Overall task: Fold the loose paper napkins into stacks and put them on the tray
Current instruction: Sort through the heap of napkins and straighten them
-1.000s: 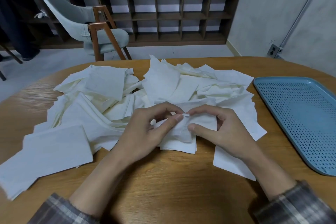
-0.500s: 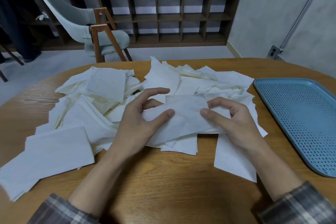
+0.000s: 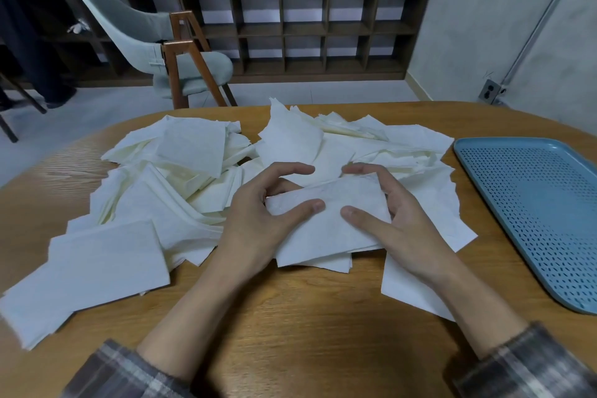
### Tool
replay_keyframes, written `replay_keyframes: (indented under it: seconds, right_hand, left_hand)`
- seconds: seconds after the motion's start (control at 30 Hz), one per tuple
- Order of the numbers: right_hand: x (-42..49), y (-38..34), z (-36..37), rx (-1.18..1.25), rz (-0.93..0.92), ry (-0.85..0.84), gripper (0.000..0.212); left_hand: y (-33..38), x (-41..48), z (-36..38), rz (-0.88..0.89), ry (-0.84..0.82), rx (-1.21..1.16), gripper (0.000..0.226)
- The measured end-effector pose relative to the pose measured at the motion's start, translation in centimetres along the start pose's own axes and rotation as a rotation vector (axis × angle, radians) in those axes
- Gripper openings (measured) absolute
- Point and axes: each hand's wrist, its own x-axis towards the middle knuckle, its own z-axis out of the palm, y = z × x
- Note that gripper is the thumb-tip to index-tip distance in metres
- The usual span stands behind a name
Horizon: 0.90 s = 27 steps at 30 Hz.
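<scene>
A wide heap of loose white paper napkins point(image 3: 193, 178) covers the middle of the wooden table point(image 3: 307, 317). In front of it I hold one napkin point(image 3: 329, 220) spread flat between both hands, just above a small pile. My left hand point(image 3: 261, 223) grips its left edge, thumb on top and fingers curled behind. My right hand point(image 3: 403, 220) grips the right edge the same way. The blue perforated tray point(image 3: 533, 210) lies at the right with nothing on it.
A single napkin point(image 3: 413, 287) lies under my right wrist, and a flat stack point(image 3: 97, 268) sits at the near left. Beyond the table stand a grey chair point(image 3: 155, 45) and a dark wooden shelf unit point(image 3: 323, 29) with potted plants.
The bunched napkin that my fingers pinched together a second ago has been pulled open. My hands have moved apart to its two edges, and it now lies spread between them.
</scene>
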Motion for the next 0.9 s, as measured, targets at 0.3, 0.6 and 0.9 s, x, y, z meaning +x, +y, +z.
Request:
replay_keyframes:
  seconds: [0.3,0.6,0.9]
  right_hand:
    - [-0.3,-0.3,-0.8,0.143,-0.06,0.014,0.054]
    - [-0.5,-0.9,-4.3,-0.177,-0.099,-0.016,0.02]
    - [-1.1,1.7,-6.3,-0.125,-0.082,0.188,0.026]
  left_hand:
    - [0.4,-0.3,0.5,0.02,-0.039,0.05,0.038]
    - [0.6,0.2,2.9,0.189,0.019,0.174,0.034]
    - [-0.8,-3.1,7.6,0.384,-0.533,0.432,0.044]
